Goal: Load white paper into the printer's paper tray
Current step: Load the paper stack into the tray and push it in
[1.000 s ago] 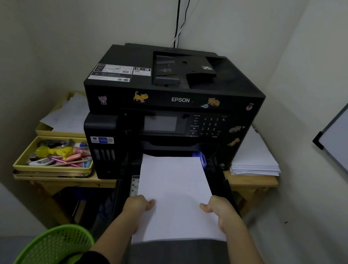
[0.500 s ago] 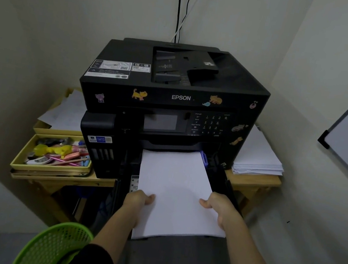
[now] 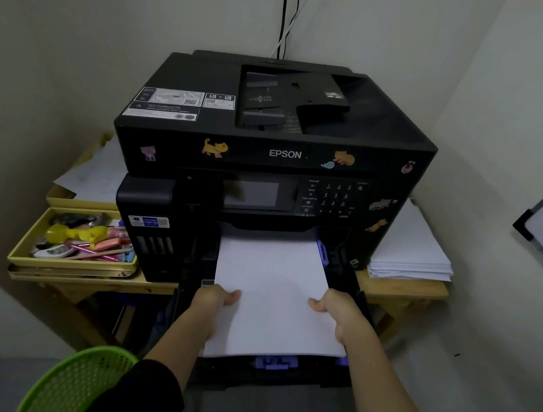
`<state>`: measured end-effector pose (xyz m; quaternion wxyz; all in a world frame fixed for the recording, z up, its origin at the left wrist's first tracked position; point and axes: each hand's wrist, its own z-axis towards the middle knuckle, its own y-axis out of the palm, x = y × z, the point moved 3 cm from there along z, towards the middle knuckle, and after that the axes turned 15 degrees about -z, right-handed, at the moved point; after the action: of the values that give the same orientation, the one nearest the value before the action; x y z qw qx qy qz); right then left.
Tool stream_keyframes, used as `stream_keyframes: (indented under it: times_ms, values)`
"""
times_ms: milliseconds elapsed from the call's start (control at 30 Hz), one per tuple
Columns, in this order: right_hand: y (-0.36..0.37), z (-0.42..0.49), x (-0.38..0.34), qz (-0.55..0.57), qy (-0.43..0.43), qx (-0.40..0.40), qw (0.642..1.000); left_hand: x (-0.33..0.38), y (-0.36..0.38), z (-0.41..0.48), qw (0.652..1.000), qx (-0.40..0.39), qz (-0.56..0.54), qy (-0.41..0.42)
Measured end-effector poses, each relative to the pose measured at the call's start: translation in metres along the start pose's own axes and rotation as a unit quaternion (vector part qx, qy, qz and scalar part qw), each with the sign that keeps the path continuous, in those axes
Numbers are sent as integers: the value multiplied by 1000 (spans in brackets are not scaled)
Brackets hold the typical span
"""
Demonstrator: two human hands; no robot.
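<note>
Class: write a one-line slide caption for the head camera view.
Both hands, left hand and right hand, lower white paper into the black printer's pulled-out tray.

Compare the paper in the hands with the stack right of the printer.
The held paper lies in the open tray, gripped by the left hand and right hand; the side stack rests untouched on the wooden table. The held paper's edges look flush; the side stack's are fanned and uneven. Both are plain white sheets.

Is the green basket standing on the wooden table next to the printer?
No, the green basket is low in the foreground, apart from the wooden table.
</note>
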<state>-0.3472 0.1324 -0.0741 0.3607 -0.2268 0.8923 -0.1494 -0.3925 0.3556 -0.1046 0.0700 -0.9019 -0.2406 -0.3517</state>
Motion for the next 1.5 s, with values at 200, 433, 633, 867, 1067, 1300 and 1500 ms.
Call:
stream_keyframes:
  times_ms: [200, 433, 633, 867, 1067, 1300, 1500]
  values:
    - [3, 8, -8, 11, -4, 11, 1000, 10, 6, 11, 999, 10, 4, 31]
    - [4, 17, -8, -33, -12, 35, 999, 9, 13, 15, 998, 43, 39, 32]
    - [9, 7, -16, -156, -75, 110, 979, 13, 19, -4, 960, 113, 215, 138]
    - [12, -7, -22, -343, -51, 177, 921, 16, 18, -20, 914, 176, 336, 142]
    - [17, -5, -18, -350, -33, 183, 918, 9, 14, -18, 925, 140, 318, 155]
    - [21, -4, -12, -312, -56, 159, 935, 7, 7, -14, 936, 136, 279, 164]
    - [15, -2, -10, -261, -60, 173, 948, 11, 6, -13, 945, 146, 244, 162]
